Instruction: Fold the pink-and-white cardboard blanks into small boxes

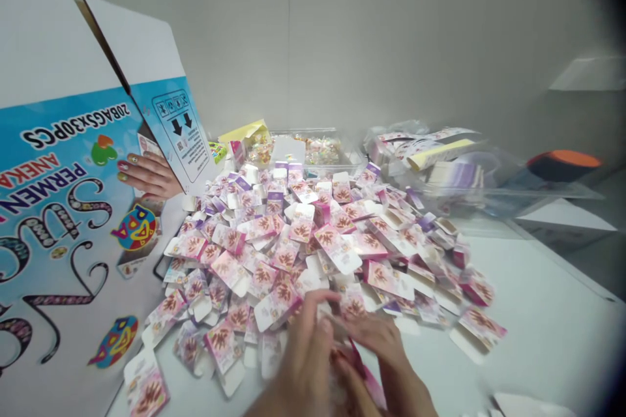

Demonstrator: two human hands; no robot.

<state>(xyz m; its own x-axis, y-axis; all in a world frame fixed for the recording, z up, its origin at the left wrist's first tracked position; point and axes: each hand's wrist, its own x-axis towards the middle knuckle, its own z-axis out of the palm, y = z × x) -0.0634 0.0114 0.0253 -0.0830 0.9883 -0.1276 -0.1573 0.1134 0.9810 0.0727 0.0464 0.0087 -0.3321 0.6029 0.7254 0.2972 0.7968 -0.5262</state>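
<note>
Close together at the near side of the table, my left hand (310,345) and my right hand (374,348) are closed around a small pink and white carton (366,374). Fingers cover most of this carton, and motion blurs it. Just beyond them spreads a large heap of small pink and purple printed cartons (288,251), many with white end flaps standing up. One loose carton (147,383) lies apart at the front left. Another carton (476,329) rests at the right edge of the heap.
A big upside-down printed cardboard box (161,137) stands on the left. Behind the heap is a clear tray (323,151) of colourful small pieces. At the back right, another clear tray (493,192) holds packaging and a dark roll with an orange top (562,159). A wall closes off the back.
</note>
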